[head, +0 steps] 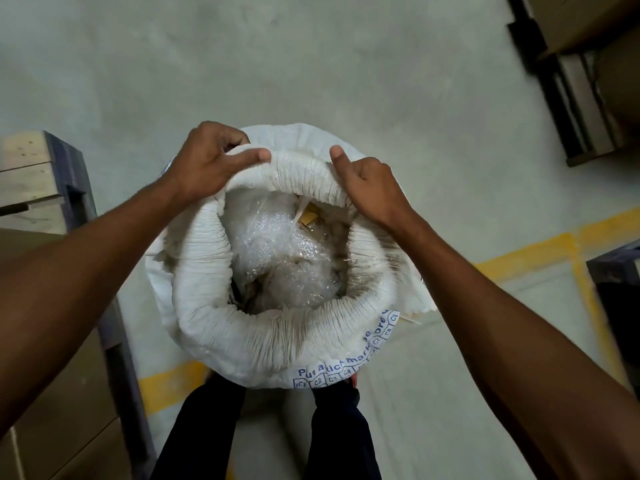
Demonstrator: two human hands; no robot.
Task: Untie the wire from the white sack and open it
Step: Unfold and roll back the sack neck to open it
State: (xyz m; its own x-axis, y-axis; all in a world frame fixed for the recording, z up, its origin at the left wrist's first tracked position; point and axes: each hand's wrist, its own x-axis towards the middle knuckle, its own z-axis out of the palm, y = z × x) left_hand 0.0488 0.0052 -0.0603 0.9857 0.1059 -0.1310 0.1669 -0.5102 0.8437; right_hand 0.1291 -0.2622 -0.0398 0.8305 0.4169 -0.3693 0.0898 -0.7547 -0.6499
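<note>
White woven plastic forms the sack [277, 327], which is stood upright on the concrete floor [311, 64] just ahead of the person's dark-trousered legs [204, 431], its mouth wide open and its top rolled down into a thick gathered rim. The far edge of that rim is gripped by both hands: the left hand [207, 164] is curled over it with the thumb laid along the top, and the right hand [370, 185] is closed on it with the thumb pressed against the roll. Crumpled clear plastic film [277, 251] is seen inside, with a small yellowish tag [308, 216] near the far side. Open floor lies beyond the sack; a wooden pallet [31, 174] stands close on the left, and yellow floor lines [519, 258] run on the right.
</note>
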